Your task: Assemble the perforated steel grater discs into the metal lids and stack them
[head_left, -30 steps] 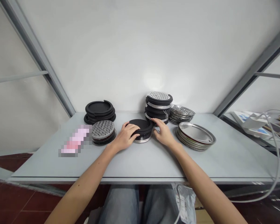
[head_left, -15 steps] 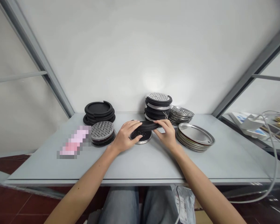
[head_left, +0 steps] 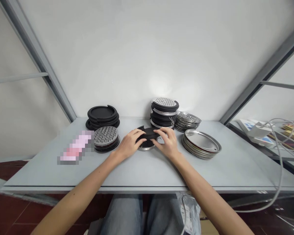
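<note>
Both hands grip a round black rubbery piece with a thick rim (head_left: 150, 133), tilted above the table. My left hand (head_left: 130, 143) pinches its left edge between thumb and fingers. On the opposite edge, my right hand (head_left: 167, 142) is closed the same way. Just below the piece, a round metal-rimmed disc (head_left: 147, 148) lies on the table, mostly covered from view. Whether the two touch cannot be made out. Behind the hands stands a stack of black rings and metal discs (head_left: 164, 112), topped by a perforated plate.
Black round bases (head_left: 101, 114) are piled at the back left, with textured grey discs (head_left: 106, 137) in front. To the right are stacked shiny metal plates (head_left: 202, 142) and patterned metal discs (head_left: 188, 119). A blurred pink item (head_left: 75, 147) lies left. A white cable (head_left: 280, 176) hangs at the right.
Both hands have brought the black piece slightly down and nearer the metal-rimmed disc, covering part of it. The whole view has shifted slightly.
</note>
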Motion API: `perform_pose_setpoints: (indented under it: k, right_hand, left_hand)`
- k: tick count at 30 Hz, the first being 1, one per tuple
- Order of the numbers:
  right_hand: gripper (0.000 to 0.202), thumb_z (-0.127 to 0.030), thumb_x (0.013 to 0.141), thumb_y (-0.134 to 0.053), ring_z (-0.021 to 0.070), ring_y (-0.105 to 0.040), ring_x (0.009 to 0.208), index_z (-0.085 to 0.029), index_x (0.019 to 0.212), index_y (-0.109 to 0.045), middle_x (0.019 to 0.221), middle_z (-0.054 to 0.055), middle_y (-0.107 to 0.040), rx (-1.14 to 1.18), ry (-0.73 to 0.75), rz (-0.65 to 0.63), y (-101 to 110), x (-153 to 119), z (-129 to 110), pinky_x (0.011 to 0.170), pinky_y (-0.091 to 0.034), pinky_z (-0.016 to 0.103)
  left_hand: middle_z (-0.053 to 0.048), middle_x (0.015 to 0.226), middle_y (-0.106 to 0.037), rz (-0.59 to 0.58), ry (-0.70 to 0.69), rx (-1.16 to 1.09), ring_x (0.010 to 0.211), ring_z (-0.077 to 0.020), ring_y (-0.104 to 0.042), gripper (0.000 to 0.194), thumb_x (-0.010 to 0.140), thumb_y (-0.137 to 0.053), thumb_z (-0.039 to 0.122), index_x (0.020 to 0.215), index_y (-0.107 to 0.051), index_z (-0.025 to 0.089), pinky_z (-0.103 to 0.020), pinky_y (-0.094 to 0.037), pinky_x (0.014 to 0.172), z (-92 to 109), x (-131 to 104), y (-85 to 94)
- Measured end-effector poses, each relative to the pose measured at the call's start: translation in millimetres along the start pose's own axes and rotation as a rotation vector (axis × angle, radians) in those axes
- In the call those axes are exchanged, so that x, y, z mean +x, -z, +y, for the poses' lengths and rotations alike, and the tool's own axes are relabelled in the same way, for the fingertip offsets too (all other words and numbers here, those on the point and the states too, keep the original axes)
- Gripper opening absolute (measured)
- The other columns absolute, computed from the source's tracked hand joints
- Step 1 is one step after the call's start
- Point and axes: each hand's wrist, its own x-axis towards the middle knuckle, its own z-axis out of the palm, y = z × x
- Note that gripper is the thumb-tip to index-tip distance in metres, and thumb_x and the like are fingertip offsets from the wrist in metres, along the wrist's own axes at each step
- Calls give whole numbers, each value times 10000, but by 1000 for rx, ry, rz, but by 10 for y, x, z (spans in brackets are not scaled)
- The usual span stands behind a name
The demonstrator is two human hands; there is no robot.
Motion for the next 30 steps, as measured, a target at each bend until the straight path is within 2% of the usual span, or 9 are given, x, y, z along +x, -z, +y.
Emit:
perform_pose_setpoints:
  k: [4,7,11,15,18,20,23,26,30]
  right_hand:
    - [622,-297,789,-635,333,-441,1229,-250,1355,-379,1311,153,-458,-38,-98,165,42,-12,-46,998,-396,531]
    - [615,-246,811,-582,322,-418,1258,-230,1375,-337,1343,160,-433,-26,-129,143,44,-13,-43,1023,-381,531]
    - [545,-221,823,-543,305,-433,1247,-203,1342,-376,1321,161,-454,-26,-166,73,15,-3,-7,1022,-390,523]
    - [486,-224,815,-555,288,-474,1202,-187,1285,-438,1272,155,-484,10,-156,55,0,7,-9,1002,-420,499]
    - [446,-211,812,-557,281,-495,1177,-192,1250,-472,1247,148,-504,46,-134,52,3,7,-26,987,-436,485]
    - [429,-204,812,-555,280,-506,1163,-196,1235,-486,1235,145,-514,54,-134,56,3,1,-27,977,-444,484]
    - [404,-191,810,-553,274,-521,1141,-201,1211,-505,1213,136,-530,59,-146,75,-4,-9,-11,967,-452,476]
    - [381,-167,807,-549,262,-532,1119,-199,1185,-522,1187,127,-547,64,-151,91,-17,-17,8,962,-457,458]
    - [362,-146,803,-543,253,-542,1097,-193,1162,-537,1166,124,-560,66,-157,85,-27,-23,16,958,-460,440]
  left_hand:
    - [-66,1091,-603,-38,-74,108,1012,-221,-588,200,922,-507,260,1102,-576,205,-367,-481,902,22,144,276]
    - [-81,1093,-605,-95,-148,273,1015,-243,-586,223,921,-500,299,1104,-575,196,-384,-481,881,-82,222,678]
    - [-79,1044,-629,-172,-226,458,975,-252,-596,294,907,-480,439,1051,-610,217,-390,-470,881,-420,247,1398]
    - [-86,1149,-618,-185,-90,590,993,-226,-595,484,899,-394,586,1112,-592,198,-378,-453,918,-851,209,2151]
    - [-84,1114,-655,-144,-14,652,961,-219,-605,672,814,-353,746,1059,-622,182,-382,-452,917,-1162,138,2564]
    - [-75,1059,-684,-155,66,663,925,-220,-618,778,712,-329,848,994,-650,197,-379,-466,895,-1355,66,2714]
    - [-82,1077,-692,-229,170,678,946,-246,-627,798,624,-372,878,924,-683,208,-418,-461,911,-1625,-62,2786]
    - [-64,1141,-678,-343,212,690,1099,-250,-582,618,637,-538,754,891,-697,214,-425,-384,1017,-1869,-161,2801]
    - [-33,1111,-691,-391,97,750,1217,-225,-513,401,712,-627,533,928,-697,203,-447,-169,1131,-2110,-193,2885]
